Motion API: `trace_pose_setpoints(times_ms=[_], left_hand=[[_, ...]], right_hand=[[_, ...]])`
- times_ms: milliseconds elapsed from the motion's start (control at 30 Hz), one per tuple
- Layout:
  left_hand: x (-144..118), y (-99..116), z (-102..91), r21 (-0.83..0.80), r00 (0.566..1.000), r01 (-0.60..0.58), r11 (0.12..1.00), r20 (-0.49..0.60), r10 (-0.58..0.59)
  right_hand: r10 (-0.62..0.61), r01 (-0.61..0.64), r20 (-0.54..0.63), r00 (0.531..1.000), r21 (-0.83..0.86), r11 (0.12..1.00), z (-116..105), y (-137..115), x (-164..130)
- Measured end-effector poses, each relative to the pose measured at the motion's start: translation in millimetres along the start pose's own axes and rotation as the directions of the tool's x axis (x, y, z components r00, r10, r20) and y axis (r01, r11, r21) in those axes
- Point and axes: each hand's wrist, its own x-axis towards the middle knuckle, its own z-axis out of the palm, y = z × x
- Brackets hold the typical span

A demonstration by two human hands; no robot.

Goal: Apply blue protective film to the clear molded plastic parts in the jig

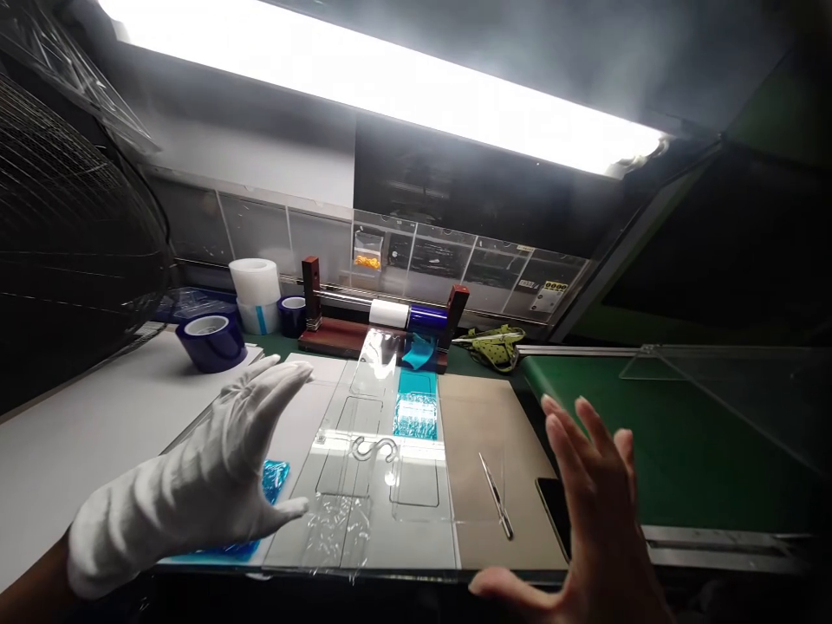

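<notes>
My left hand (221, 468), in a white glove, is raised over the left of the work surface with thumb and fingers wide apart and nothing in it. My right hand (591, 511), bare, is held up at the right with its fingers spread, also holding nothing. Between them lies a clear sheet (377, 477) with dark rectangular outlines and an S-shaped mark. On it are a blue film piece (416, 412) and a crinkled clear film piece (334, 529). Tweezers (497, 498) rest on a tan board (487, 425) near my right hand. Crumpled blue film (274, 478) is partly hidden by my left hand.
A wooden stand (338, 336) holds a white roll (388, 313) and a blue roll (427, 318). Blue tape (211, 341) and stacked white rolls (255, 286) stand at the left. A green conveyor belt (682, 451) runs at the right. A fan (71, 208) is at far left.
</notes>
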Motion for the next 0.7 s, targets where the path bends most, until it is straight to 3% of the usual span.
trace_pose_setpoints(times_ms=[133, 233, 467, 600, 700], left_hand=[[5.9, 0.8, -3.6, -0.013, 1.0, -0.024, 1.0, 0.014, 0.024], [8.0, 1.1, -5.9, -0.021, 1.0, -0.012, 1.0, 0.027, 0.013], [11.2, 3.1, -6.1, -0.006, 0.998, -0.048, 0.999, -0.045, 0.048], [14.1, -1.1, -5.1, 0.025, 0.999, -0.039, 0.999, -0.028, 0.039], [18.3, -7.1, -3.5, 0.126, 0.981, -0.094, 0.988, -0.157, 0.113]], right_hand=[[-0.134, 0.143, 0.147, 0.98, -0.055, 0.988, 0.8, 0.4, 15.0], [-0.149, 0.163, 0.178, 0.973, -0.068, 0.984, 5.5, 3.3, 19.1], [-0.177, 0.186, 0.16, 0.971, -0.039, 0.982, 5.7, 3.8, 24.2], [-0.189, 0.196, 0.122, 0.974, -0.047, 0.979, 4.5, 4.8, 25.4], [-0.173, 0.179, 0.093, 0.98, -0.052, 0.983, 7.4, 11.3, 20.7]])
